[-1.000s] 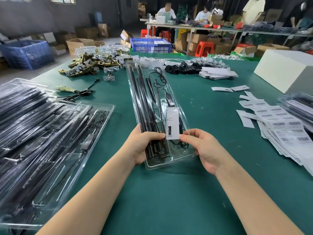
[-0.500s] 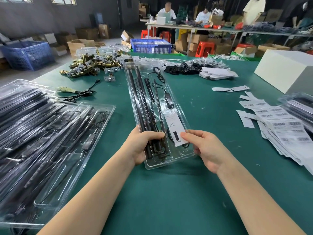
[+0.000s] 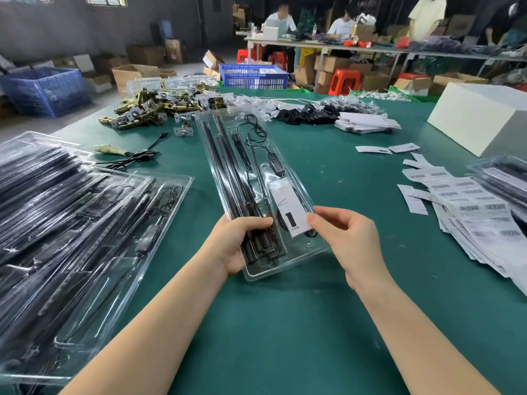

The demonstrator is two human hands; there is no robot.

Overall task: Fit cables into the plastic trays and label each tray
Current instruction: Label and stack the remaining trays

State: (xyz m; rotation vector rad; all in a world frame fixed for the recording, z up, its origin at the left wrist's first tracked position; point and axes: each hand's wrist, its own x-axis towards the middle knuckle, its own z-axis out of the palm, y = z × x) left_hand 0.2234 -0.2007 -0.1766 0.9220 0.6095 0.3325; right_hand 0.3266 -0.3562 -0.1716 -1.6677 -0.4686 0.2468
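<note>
Item: clear plastic tray (image 3: 258, 178), on the green surface (image 3: 285, 323), cables (image 3: 256, 132) already fitted. Near end gripped by left hand (image 3: 236, 243); numbered card (image 3: 289, 210) pinched by right hand (image 3: 346, 238) fingers (image 3: 316, 219). Barcode labels (image 3: 470, 206) stacked right, seemingly unapplied. Filled trays (image 3: 71, 223) piled left.

**Free room and obstacles on the green work table**

Open green table surface (image 3: 285, 332) lies in front of the long clear plastic tray (image 3: 288, 260) and between the forearms. Left approach is blocked by overlapping stacked clear trays of black cables (image 3: 71, 223); right approach by a spread pile of white barcode labels (image 3: 479, 212). Beyond, brass hardware pieces (image 3: 154, 106) and a large white box (image 3: 482, 115) bound the far side, with bare strips flanking the tray.
</note>
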